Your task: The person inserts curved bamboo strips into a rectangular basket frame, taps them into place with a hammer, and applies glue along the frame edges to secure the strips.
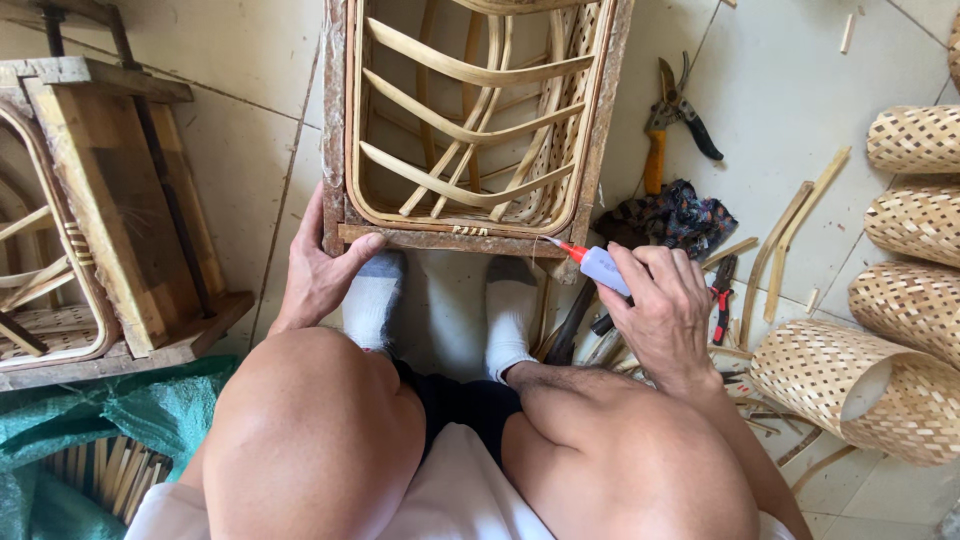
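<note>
A rectangular wooden frame (337,120) filled with bent bamboo strips (465,130) lies on the tiled floor ahead of my socked feet (375,295). My left hand (318,272) grips its near left corner, thumb along the front rail. My right hand (660,312) holds a small glue bottle (603,268) with a red nozzle and thin tip. The tip points at the frame's near right corner, close to the front rail.
Pruning shears (672,115) with an orange handle and a dark cloth (670,218) lie to the right. Woven bamboo shades (850,385) are stacked at the far right, with loose bamboo strips (785,235) beside them. A second wooden frame (110,200) stands left, above a green sack (150,410).
</note>
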